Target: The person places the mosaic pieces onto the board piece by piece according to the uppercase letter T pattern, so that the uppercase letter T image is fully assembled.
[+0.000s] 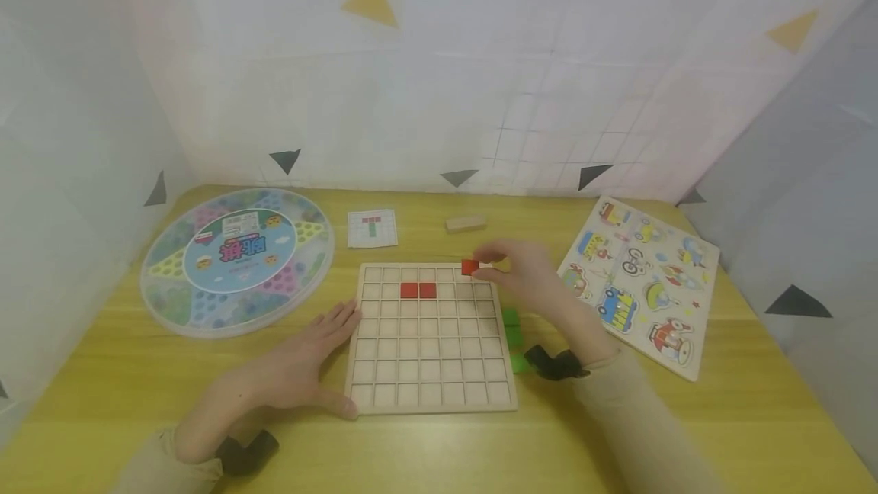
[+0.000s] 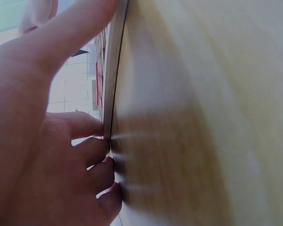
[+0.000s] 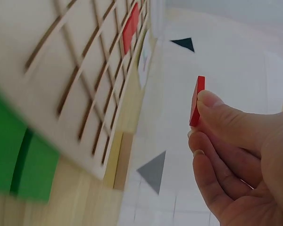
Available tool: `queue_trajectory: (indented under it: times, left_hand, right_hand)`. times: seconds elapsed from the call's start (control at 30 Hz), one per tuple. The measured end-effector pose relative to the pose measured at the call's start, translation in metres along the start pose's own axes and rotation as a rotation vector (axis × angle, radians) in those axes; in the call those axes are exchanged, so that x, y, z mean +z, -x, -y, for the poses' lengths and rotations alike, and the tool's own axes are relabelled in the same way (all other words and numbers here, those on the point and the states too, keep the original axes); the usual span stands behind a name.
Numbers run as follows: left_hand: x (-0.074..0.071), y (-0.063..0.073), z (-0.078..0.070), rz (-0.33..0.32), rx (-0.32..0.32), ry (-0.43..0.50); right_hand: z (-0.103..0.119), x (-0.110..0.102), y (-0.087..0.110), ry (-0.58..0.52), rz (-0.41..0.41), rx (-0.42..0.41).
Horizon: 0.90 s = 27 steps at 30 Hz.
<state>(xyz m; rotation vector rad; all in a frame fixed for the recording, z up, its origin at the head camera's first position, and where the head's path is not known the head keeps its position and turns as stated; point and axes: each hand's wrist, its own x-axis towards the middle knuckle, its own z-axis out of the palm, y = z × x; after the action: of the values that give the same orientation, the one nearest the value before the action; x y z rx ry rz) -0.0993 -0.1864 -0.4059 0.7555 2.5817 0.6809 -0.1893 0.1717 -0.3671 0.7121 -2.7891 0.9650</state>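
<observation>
Between thumb and fingers my right hand pinches a red square tile, held up over the top right corner of a wooden grid board. Two red tiles sit side by side in the board's second row. My left hand lies along the board's left side, fingers spread, its fingertips and thumb touching the edge. Several green tiles lie on the table against the board's right edge, partly hidden by the right wrist in the head view.
Behind the board lie a small card with a red and green T pattern and a wooden block. A round Chinese checkers set is at left, a picture puzzle board at right. A draped wall closes the back.
</observation>
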Motion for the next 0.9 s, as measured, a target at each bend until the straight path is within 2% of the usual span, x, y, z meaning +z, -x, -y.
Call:
queue_trajectory:
  times: [0.37,0.6,0.73,0.9]
  left_hand:
    - [-0.001,0.0,0.0,0.007,-0.002,0.001]
    - [-0.001,0.0,-0.001,-0.001,0.007,-0.006]
    - [-0.001,0.0,-0.001,-0.003,0.012,-0.003]
    - [-0.001,0.0,-0.001,0.001,0.009,0.002]
  right_hand:
    - [0.028,0.012,-0.01,-0.03,0.029,-0.005]
    - [0.027,0.014,-0.009,-0.049,0.027,-0.013]
    - [0.027,0.018,-0.009,-0.022,0.019,-0.054]
    - [0.028,0.025,-0.01,-0.046,0.066,-0.044]
